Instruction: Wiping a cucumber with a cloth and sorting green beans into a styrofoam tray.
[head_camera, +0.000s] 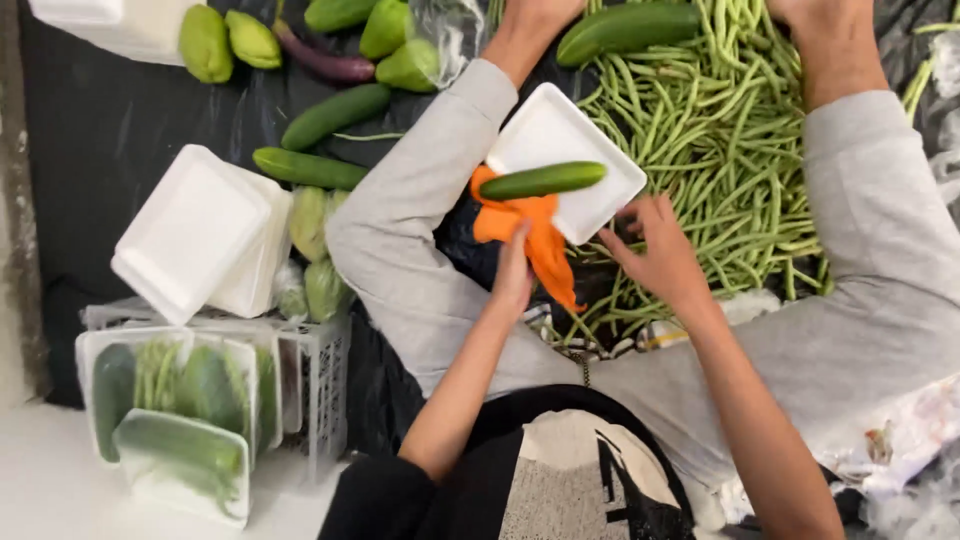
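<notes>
A white foam tray (545, 135) with one cucumber (542, 180) lying across it is held over a co-worker's grey sleeve (400, 230). My right hand (660, 252) grips the tray's near right edge. My left hand (514, 272) pinches an orange cloth-like piece (540, 235) that hangs from under the tray's left corner. Both of my forearms are bare and reach in from the bottom of the view.
The co-worker's hands (830, 35) reach into a big pile of green beans (720, 130). On the black sheet lie loose cucumbers (335, 115), pale green gourds (205, 42) and an aubergine (325, 65). At left are stacked foam trays (190, 235) and wrapped vegetable packs (170, 420) in a white crate.
</notes>
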